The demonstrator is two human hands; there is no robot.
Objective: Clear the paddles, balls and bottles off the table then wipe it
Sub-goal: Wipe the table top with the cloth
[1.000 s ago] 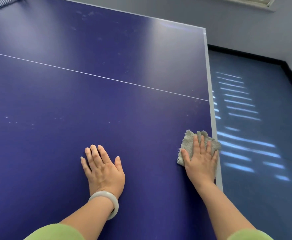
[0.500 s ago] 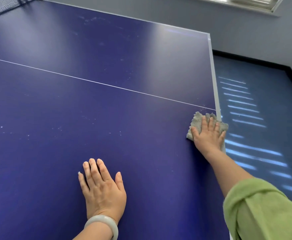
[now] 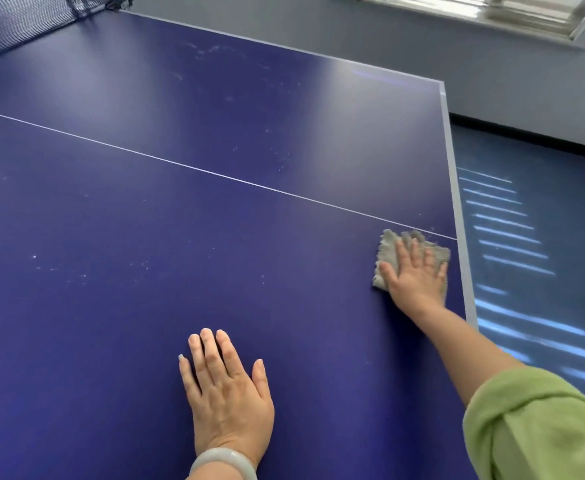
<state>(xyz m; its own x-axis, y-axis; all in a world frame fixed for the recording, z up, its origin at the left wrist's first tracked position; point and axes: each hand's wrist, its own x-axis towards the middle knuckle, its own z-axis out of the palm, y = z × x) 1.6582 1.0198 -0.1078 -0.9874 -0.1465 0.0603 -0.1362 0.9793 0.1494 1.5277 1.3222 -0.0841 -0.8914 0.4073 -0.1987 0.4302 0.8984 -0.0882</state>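
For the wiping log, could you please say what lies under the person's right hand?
The right hand presses a crumpled grey cloth onto the dark blue table-tennis table. The cloth's middle is hidden by the hand.

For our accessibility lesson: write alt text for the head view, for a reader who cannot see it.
A person's right hand presses a grey cloth flat near the edge of a blue table-tennis table. The left hand rests flat on it.
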